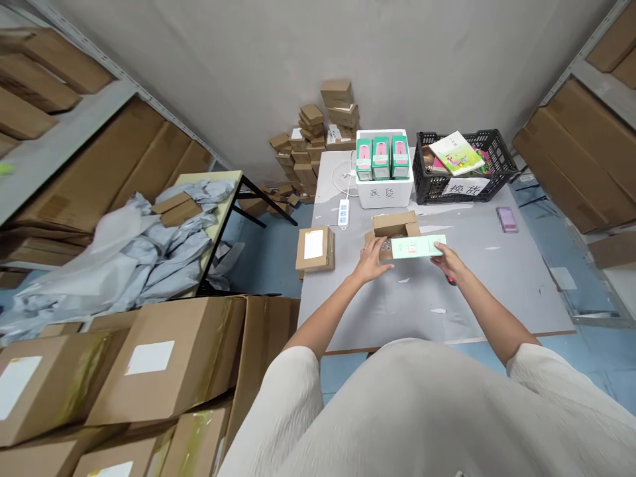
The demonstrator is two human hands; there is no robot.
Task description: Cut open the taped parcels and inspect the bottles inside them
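Note:
Above the grey table, my right hand grips the right end of a long pale green box. A small red thing shows just under that hand. My left hand is at the left side of an open cardboard box, its fingers spread and bent by the flap, near the green box's left end but apart from it. Clear wrapping shows inside the cardboard box. To the left, a closed cardboard box with a white label sits on the table's edge.
A white bin holding green-and-pink boxes and a black crate with books stand at the table's back. A power strip lies left, a purple phone-like object right. Large cartons are stacked at lower left.

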